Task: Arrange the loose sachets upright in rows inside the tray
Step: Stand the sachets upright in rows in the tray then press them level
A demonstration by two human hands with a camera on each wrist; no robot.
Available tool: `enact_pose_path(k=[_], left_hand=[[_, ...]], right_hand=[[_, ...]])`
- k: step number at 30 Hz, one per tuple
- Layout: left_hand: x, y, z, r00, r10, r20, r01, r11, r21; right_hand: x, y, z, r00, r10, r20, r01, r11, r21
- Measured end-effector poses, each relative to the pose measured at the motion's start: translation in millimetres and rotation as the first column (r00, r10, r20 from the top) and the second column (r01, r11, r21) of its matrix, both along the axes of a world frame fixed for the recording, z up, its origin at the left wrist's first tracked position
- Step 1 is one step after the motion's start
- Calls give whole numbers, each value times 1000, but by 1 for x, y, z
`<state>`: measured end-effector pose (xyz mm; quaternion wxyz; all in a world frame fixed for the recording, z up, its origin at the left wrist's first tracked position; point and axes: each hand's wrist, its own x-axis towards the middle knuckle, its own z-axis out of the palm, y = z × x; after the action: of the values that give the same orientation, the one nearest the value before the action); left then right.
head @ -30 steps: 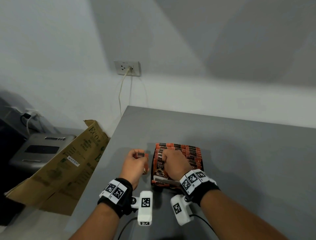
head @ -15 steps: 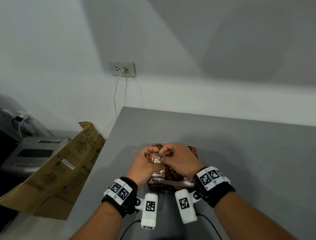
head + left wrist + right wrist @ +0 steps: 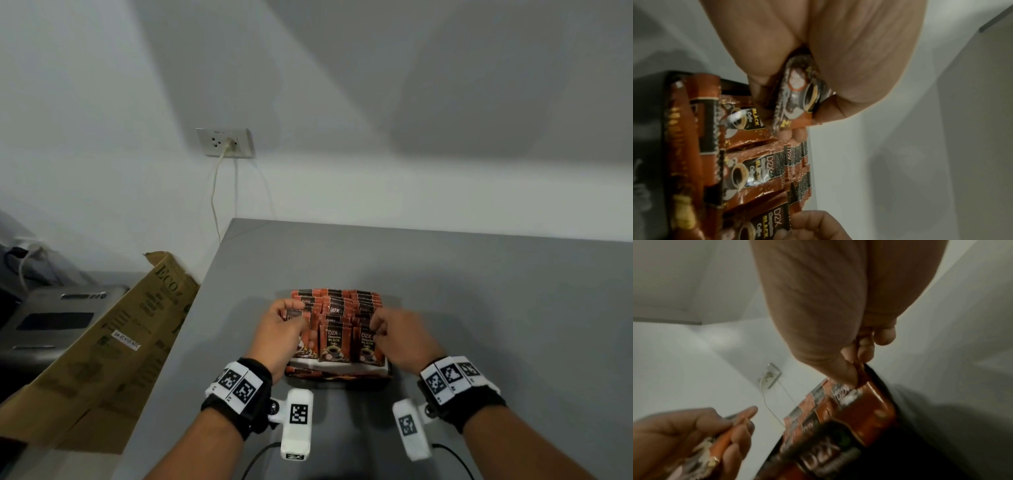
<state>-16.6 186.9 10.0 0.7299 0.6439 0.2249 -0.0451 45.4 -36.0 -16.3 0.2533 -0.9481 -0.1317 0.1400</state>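
A dark cardboard tray (image 3: 337, 374) on the grey table holds three rows of upright orange-and-black coffee sachets (image 3: 334, 339). My left hand (image 3: 291, 322) is at the tray's left side and grips one loose sachet (image 3: 797, 100) between thumb and fingers, above the left row. My right hand (image 3: 383, 325) is over the tray's right row and pinches the top edge of a standing sachet (image 3: 861, 378). The front sachets (image 3: 754, 172) face me with their labels showing.
The tray sits near the table's left edge (image 3: 191, 325). A brown cardboard box (image 3: 113, 346) leans beside the table on the left, with a grey device (image 3: 58, 318) behind it. A wall socket with a cable (image 3: 226, 142) is on the wall beyond.
My hands, which met over the tray's left front half a second ago, have parted. The left stays at the left row with a sachet; the right has moved to the right row.
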Motion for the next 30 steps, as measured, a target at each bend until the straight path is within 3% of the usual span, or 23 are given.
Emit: enact_pose_path(k=[7, 11, 14, 18, 20, 24, 30], left_hand=[[-2, 1, -9, 999, -42, -31, 46, 991, 126], [-5, -6, 1, 994, -106, 24, 101, 983, 153], [-2, -16, 5, 982, -177, 69, 167, 977, 130], [2, -20, 6, 974, -204, 99, 195, 977, 88], [4, -15, 8, 989, -117, 93, 111, 991, 70], [5, 6, 9, 977, 202, 75, -200, 979, -27], [1, 26, 2, 940, 335, 63, -338, 940, 46]], right_hand=[[-6, 2, -9, 995, 16, 97, -13, 999, -31], [-9, 5, 16, 987, -43, 152, 11, 979, 206], [-17, 24, 41, 998, 56, 7, -54, 915, 400], [-13, 43, 43, 997, 84, -2, -73, 885, 460], [-5, 44, 46, 999, 29, -15, -19, 886, 464], [4, 52, 47, 1000, -20, 14, 13, 927, 374], [-3, 91, 28, 977, 213, 2, -212, 969, 124]])
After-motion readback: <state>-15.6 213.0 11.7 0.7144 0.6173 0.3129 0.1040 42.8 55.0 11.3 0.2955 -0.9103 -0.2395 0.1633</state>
